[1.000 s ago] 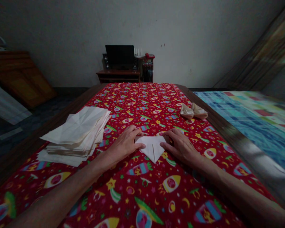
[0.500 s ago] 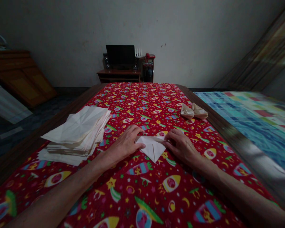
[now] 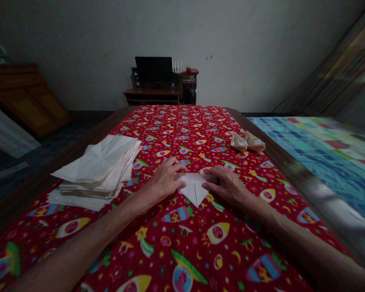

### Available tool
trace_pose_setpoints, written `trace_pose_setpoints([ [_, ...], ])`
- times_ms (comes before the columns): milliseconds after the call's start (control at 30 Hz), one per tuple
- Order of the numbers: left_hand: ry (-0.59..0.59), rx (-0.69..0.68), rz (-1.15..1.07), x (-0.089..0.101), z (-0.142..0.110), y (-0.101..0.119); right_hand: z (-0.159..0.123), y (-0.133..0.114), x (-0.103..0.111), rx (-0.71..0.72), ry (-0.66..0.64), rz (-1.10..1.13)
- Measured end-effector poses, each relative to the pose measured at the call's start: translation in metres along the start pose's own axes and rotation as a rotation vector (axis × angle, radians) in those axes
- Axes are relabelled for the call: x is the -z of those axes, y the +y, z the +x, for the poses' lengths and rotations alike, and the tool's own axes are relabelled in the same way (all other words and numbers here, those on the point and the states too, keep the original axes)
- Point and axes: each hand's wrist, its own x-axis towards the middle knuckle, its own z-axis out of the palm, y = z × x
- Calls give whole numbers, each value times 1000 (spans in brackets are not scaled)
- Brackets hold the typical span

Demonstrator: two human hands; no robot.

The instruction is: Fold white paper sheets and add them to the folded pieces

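A folded white paper (image 3: 195, 189) lies on the red patterned cloth (image 3: 182, 247), its point toward me and a crease or slit down its middle. My left hand (image 3: 168, 177) grips its left corner, thumb on top and fingers at the far edge. At the right corner, my right hand (image 3: 226, 182) holds the paper the same way, thumb lying on its face. To the left rests a pile of creased paper sheets (image 3: 101, 156), fanned unevenly. Two folded paper shapes (image 3: 247, 142) stand at the right side of the cloth.
Dark wooden table edges (image 3: 280, 170) show along both sides of the cloth. A bed with a checked cover (image 3: 322, 162) is on the right. Beyond the table's far end are a black monitor (image 3: 154, 69) and speakers on a stand. A wooden cabinet (image 3: 30, 101) stands left.
My right thumb has moved left onto the paper's face, and the right fingers now lie along its far edge. The left hand has barely shifted on its corner.
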Motion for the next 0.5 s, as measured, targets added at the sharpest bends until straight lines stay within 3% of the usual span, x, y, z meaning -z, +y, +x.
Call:
trace_pose_setpoints([
  [267,36,-88,5,-16,1,-6,7,-4,-2,-49,4,36],
  [500,64,-148,100,-6,-1,5,6,-4,-2,-2,12,58],
])
